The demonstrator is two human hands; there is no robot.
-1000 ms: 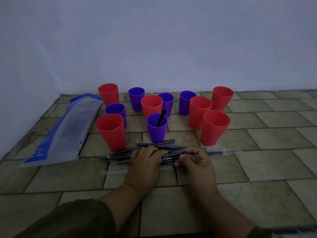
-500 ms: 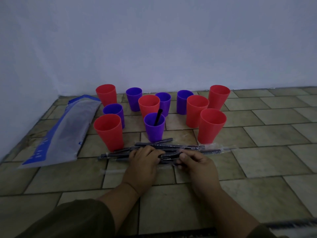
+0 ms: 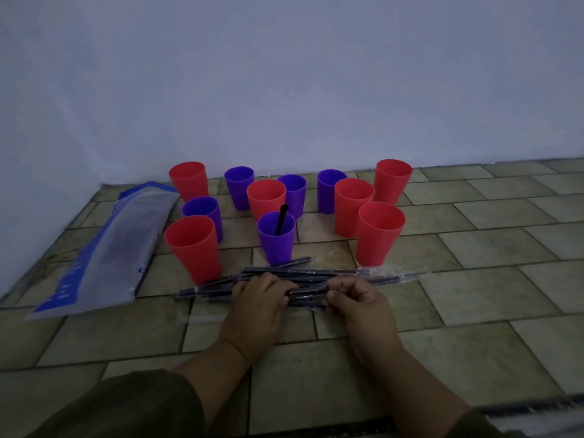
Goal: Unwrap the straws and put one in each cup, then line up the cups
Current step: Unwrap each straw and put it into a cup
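Straws (image 3: 316, 272) lie wrapped on the floor (image 3: 474, 295) just before the cups (image 3: 377, 235). Our right hand (image 3: 357, 300) pinches one while our left hand (image 3: 257, 300) curls its fingers over the pile, probably steadying it for unwrapping.

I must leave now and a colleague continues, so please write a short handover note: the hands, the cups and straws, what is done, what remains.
Now: left grip and right grip, bare hands, both pinch at the wrapped straws piled before the cups.
Done: one black straw stands in the front purple cup.
To do: the other ten cups, six red and four purple, show no straw and stand clustered; unwrap a straw for each, then line up all eleven.
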